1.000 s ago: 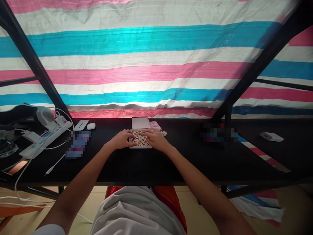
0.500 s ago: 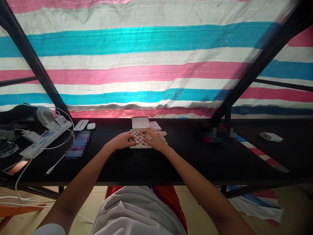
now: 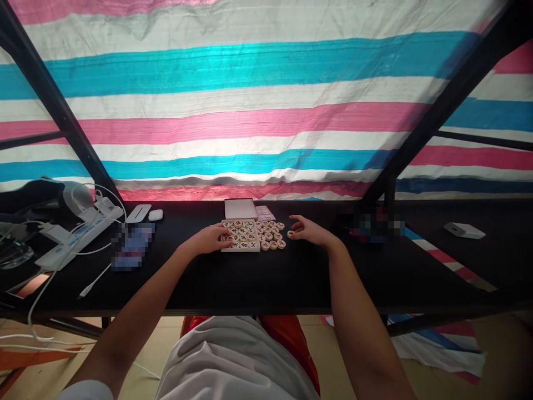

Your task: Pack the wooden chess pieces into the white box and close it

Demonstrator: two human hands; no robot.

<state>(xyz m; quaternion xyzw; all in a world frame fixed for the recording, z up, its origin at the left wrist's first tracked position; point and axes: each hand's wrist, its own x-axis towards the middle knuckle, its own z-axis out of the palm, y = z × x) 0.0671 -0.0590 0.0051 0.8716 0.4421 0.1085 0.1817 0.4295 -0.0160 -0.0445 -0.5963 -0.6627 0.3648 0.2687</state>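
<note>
A small white box (image 3: 240, 249) filled with round Chinese chess pieces (image 3: 241, 233) sits on the black table (image 3: 266, 278). Several loose pieces (image 3: 270, 233) lie just right of it. My left hand (image 3: 208, 239) rests against the box's left side, fingers curled on its edge. My right hand (image 3: 308, 229) lies to the right of the loose pieces, fingers spread, fingertips touching a single piece (image 3: 290, 234). The box's white lid (image 3: 240, 209) lies behind the box.
A power strip (image 3: 79, 233) with white cables, a white remote-like device (image 3: 137, 212) and a small white mouse-like object (image 3: 155, 214) lie at the left. A white gadget (image 3: 464, 230) sits far right. Black frame posts (image 3: 62, 116) rise before a striped cloth (image 3: 266, 100).
My right hand has left the box and moved right, past the loose pieces, to a lone piece. The left hand has stayed at the box's left side.
</note>
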